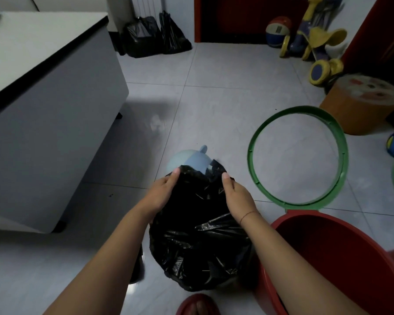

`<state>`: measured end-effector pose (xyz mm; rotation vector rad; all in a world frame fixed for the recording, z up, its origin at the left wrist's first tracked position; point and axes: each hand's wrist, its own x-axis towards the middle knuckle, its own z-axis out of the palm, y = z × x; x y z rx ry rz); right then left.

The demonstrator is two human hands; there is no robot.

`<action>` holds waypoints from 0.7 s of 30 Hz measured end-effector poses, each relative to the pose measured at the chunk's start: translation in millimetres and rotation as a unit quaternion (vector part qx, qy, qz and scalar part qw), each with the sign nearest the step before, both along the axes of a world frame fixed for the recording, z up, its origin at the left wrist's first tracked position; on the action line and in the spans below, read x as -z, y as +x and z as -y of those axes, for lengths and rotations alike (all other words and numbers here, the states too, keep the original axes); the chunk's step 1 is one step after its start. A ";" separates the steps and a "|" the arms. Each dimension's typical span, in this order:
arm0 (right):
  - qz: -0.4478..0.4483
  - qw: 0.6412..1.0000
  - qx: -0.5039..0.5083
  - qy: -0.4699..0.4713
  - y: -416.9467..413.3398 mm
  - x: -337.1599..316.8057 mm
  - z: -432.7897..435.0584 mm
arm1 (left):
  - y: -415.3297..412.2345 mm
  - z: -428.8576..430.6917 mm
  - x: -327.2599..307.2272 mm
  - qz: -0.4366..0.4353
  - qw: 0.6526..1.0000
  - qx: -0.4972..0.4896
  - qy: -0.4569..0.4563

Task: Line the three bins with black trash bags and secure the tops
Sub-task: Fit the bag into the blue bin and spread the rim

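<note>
Left hand (162, 193), right hand (237, 195): each grip pinching top edge of black trash bag (198, 242) draped over blue bin (189, 159) (red bin (341, 258) just right); orange stool (359, 103) print blurred, unreadable.

One view only: a wide-angle camera on the head, facing forward and steeply down at the tiled floor (214, 98). Both forearms enter from the bottom edge. The left hand (160, 192), right hand (236, 194) and the black trash bag (198, 235) lie close, below centre. A red door frame (197, 19) marks the far top edge. Straight edges bow outward.
</note>
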<state>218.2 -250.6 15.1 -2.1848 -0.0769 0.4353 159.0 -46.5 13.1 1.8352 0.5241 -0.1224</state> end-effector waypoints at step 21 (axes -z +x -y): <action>0.056 0.989 0.022 0.136 -41.5 -32.3 12.1 | -61.3 -4.4 20.3 -0.106 0.938 -0.258 -0.206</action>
